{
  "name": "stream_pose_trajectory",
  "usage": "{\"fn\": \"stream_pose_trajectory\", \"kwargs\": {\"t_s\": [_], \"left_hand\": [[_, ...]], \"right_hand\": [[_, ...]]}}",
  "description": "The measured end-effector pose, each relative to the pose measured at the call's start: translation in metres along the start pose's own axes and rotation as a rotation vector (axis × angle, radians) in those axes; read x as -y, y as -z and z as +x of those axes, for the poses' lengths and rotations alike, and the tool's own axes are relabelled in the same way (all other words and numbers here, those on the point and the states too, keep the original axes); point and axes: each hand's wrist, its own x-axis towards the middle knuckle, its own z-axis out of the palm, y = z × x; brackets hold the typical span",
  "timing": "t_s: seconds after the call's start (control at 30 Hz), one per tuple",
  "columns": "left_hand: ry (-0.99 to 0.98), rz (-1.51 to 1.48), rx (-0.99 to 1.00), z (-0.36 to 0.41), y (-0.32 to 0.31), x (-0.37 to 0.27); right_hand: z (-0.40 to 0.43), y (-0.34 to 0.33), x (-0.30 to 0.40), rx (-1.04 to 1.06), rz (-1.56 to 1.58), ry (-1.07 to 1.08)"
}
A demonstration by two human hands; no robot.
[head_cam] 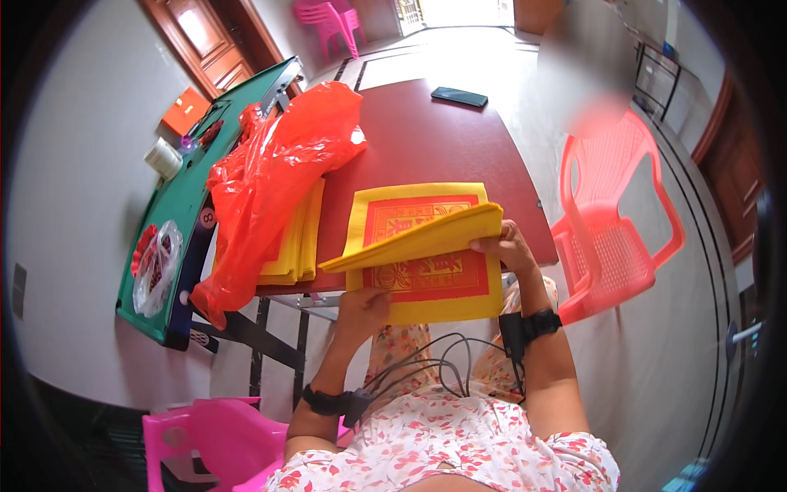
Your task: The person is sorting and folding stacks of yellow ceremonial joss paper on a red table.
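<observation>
A large yellow paper sheet with a red printed panel [430, 292] lies at the front edge of the dark red table [424, 147], partly over the edge. My left hand [367, 307] pinches its near left corner. A folded yellow sheet or thin stack of sheets [424, 240] slants across the middle of it, and my right hand [504, 246] grips that one's right end. To the left is a pile of yellow paper [301, 246], partly under a crumpled red plastic bag [276, 166]. Both my wrists wear black straps with cables.
A black phone [459, 96] lies at the table's far side. On the left stands a green-topped pool table [166, 246] with a clear plastic bag [158, 270], a white roll [163, 157] and an orange box [184, 111]. A pink plastic chair [609, 246] is at right, another [227, 436] at lower left.
</observation>
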Motion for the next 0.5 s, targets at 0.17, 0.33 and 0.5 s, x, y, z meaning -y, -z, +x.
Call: {"fn": "stream_pose_trajectory", "kwargs": {"t_s": [0.17,0.33,0.5], "left_hand": [[0.261,-1.052,-0.084,0.017,0.023,0.01],[0.344,-1.438,-0.209,0.022,0.029,0.014],[0.393,-1.244,-0.125,0.033,0.041,0.005]], "right_hand": [[0.007,0.014,-0.005,0.103,-0.425,0.388],[0.003,-0.002,0.018,0.107,-0.813,0.43],[-0.016,-0.007,0.04,-0.232,-1.082,0.19]]}}
